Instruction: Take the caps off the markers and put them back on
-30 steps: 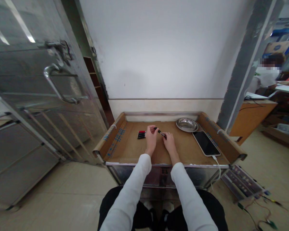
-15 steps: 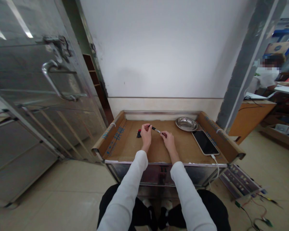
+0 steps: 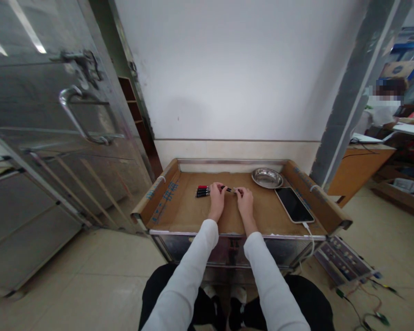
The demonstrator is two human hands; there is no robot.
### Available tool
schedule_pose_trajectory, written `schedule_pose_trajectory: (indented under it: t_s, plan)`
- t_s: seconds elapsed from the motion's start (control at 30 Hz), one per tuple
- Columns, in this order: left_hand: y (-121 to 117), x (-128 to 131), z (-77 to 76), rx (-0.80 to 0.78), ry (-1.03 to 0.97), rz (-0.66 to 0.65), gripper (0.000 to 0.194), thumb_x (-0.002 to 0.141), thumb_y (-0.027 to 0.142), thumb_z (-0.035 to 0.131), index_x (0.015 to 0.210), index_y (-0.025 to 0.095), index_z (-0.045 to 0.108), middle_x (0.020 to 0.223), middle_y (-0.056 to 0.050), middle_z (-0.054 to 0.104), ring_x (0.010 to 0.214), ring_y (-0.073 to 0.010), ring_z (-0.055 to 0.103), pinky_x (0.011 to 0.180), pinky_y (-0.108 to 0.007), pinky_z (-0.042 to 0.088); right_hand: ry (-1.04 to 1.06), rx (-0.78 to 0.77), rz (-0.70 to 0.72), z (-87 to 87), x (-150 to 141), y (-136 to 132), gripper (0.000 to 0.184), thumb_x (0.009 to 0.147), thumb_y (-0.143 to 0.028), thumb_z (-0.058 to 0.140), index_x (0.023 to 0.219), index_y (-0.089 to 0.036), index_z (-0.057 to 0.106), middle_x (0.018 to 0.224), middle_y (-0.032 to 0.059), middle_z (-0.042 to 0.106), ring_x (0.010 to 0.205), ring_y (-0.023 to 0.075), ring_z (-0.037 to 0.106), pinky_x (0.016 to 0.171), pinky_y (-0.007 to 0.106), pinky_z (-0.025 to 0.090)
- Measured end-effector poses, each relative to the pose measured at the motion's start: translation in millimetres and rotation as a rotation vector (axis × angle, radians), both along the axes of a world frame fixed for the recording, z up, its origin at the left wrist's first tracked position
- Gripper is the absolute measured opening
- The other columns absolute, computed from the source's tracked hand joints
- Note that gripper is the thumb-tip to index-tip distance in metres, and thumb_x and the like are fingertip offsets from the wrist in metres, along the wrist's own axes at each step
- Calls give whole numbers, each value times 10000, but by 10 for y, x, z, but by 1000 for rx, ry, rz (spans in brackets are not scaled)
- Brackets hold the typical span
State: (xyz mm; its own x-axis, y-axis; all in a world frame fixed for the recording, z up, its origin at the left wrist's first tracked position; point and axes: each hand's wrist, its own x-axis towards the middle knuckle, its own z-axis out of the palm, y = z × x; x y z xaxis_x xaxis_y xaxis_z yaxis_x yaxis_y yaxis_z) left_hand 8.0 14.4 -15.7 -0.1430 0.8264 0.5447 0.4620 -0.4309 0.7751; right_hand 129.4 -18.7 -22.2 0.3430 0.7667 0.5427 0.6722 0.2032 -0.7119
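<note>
My left hand [image 3: 216, 196] is closed in a pinch round a black pen [image 3: 227, 189], which points to the right. My right hand [image 3: 244, 198] is closed too, its fingertips pinching close to the pen's right end. A small pale bit shows there, too small to name. Several pens [image 3: 202, 192], black ones and one with red, lie side by side just left of my left hand, partly hidden by it. Both hands are low over the brown cardboard [image 3: 189, 218] that lines the table.
A shallow steel dish [image 3: 267, 178] stands at the back right. In front of it lies a phone [image 3: 294, 205] with a white cable [image 3: 312, 241] plugged in. Raised cardboard sides [image 3: 317, 195] edge the table. Metal door at left, a seated person at far right.
My hands drew apart with a dark and pale pen length between them, then came closer together and slightly lower. The row of pens shows more again.
</note>
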Motion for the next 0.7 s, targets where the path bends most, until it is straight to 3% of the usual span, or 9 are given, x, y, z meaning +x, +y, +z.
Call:
schedule_pose_trajectory:
  t_s: [0.17,0.3,0.4,0.5,0.7]
  plan:
    - [15,62,-12,-87,358,-94,66,893,190,520,838,162,495,875,-36,550,855,-156,539,807,-315,444,-40,-11,-36,22,6,-24,272,909,-250,420,919,-151,673,946,105,655,901,203,523,843,309,374]
    - [-53,89,41,-92,557,-2,77,928,176,438,935,151,510,986,-80,548,936,-178,534,842,-330,440,-119,-65,-19,55,-17,-57,274,915,-250,430,928,-149,684,942,103,650,897,201,516,834,303,370]
    - [-140,116,83,9,696,27,165,928,109,363,975,135,519,1029,-115,547,1013,-213,515,900,-375,425,-203,-104,-16,85,-29,-80,273,917,-235,433,957,-157,692,954,101,648,897,200,506,833,299,357]
    - [-200,143,101,78,716,-75,180,919,89,353,991,123,515,1031,-120,555,1013,-209,517,920,-367,427,-254,-132,-43,101,-28,-94,275,915,-217,434,988,-170,695,951,97,643,895,203,502,832,299,350]
    - [-195,143,82,-24,633,-158,110,916,132,405,963,138,505,1028,-105,560,979,-186,538,912,-347,445,-289,-159,-61,96,-23,-98,272,912,-221,445,997,-180,700,965,99,639,896,209,505,821,299,356]
